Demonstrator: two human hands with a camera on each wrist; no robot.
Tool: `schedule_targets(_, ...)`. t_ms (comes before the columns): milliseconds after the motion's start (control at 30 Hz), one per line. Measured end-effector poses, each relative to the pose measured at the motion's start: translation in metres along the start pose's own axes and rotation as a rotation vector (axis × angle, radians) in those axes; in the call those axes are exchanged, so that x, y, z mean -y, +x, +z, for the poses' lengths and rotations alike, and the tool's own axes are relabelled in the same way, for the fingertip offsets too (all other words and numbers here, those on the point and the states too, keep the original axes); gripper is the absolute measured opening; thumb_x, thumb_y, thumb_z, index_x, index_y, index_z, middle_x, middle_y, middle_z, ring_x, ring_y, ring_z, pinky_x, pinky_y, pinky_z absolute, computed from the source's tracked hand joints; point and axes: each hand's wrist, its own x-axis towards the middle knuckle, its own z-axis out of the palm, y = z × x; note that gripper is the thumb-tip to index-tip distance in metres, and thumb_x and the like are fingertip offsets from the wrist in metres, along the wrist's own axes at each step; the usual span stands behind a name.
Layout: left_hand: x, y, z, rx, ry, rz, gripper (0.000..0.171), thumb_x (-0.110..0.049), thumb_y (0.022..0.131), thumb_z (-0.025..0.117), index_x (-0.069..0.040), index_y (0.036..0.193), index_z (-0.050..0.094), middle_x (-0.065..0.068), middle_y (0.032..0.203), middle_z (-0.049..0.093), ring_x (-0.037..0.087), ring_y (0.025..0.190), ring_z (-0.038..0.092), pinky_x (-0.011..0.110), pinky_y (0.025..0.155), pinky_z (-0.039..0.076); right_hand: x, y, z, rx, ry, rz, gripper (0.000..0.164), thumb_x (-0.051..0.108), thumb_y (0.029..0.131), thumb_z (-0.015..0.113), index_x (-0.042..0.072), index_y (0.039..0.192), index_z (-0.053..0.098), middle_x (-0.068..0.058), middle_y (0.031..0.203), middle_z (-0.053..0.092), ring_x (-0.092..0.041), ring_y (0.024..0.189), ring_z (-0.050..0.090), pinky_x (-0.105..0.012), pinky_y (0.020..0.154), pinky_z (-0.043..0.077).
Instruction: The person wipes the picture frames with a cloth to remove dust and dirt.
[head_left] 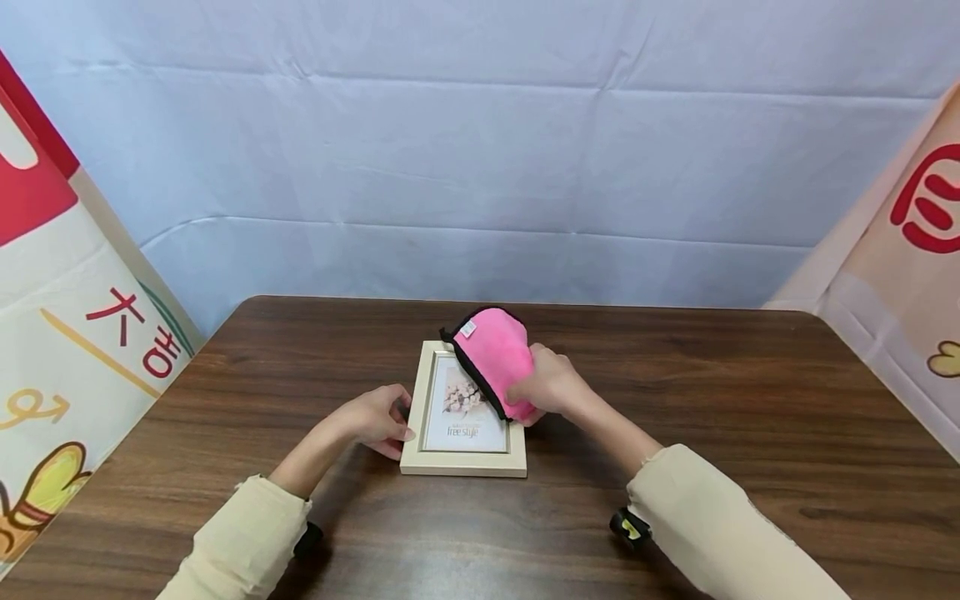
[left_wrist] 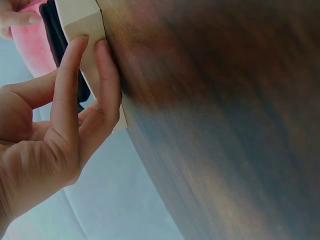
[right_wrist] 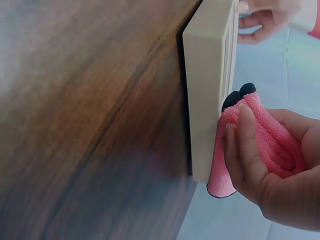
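A cream-edged picture frame (head_left: 463, 464) lies face up on the table, showing a flower print with "free style" lettering. My left hand (head_left: 377, 421) holds it by the left edge, fingertips against its side in the left wrist view (left_wrist: 60, 120). In my right hand (head_left: 551, 383) is a folded pink cleaning cloth (head_left: 495, 346) with black trim and a small white tag. The cloth lies across the frame's upper right part and hides that corner. Seen from the right wrist, the fingers curl round the fluffy cloth (right_wrist: 275, 145) against the frame's edge (right_wrist: 202, 100).
The brown wooden table (head_left: 720, 400) extends on both sides of the frame. Behind it hangs a pale blue-white cloth backdrop (head_left: 465, 158). Printed banners with red characters hang at the left (head_left: 82, 333) and right (head_left: 907, 275).
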Motion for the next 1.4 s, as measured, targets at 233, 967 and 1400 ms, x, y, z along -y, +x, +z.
schedule_targets(233,0.0,0.0,0.0,-0.005,0.003,-0.003,0.035,0.014,0.082,0.058,0.007,0.111,0.04,0.018,0.085,0.05,0.023,0.069,0.06,0.034,0.06,0.057,-0.001,-0.017,0.006,0.013,-0.073,-0.02,0.05,-0.004,0.072,0.066,-0.006,0.114,0.039,-0.02,0.076,0.056,-0.023,0.047,0.061,-0.037,0.049,0.056)
schedule_targets(967,-0.002,0.0,-0.001,0.013,0.007,-0.012,0.037,0.012,0.082,0.058,0.007,0.113,0.039,0.019,0.087,0.048,0.022,0.069,0.059,0.034,0.06,0.057,-0.003,-0.041,0.02,0.037,-0.046,-0.076,0.052,-0.006,0.07,0.07,-0.009,0.112,0.04,-0.017,0.075,0.055,-0.023,0.046,0.061,-0.031,0.043,0.054)
schedule_targets(1400,-0.002,0.002,-0.002,0.021,0.025,-0.018,0.036,0.012,0.082,0.058,0.007,0.112,0.04,0.019,0.088,0.049,0.023,0.068,0.06,0.033,0.06,0.057,0.005,-0.004,0.015,0.014,-0.007,-0.023,0.039,-0.005,0.071,0.067,-0.005,0.102,0.042,-0.019,0.065,0.06,-0.025,0.048,0.062,-0.036,0.048,0.055)
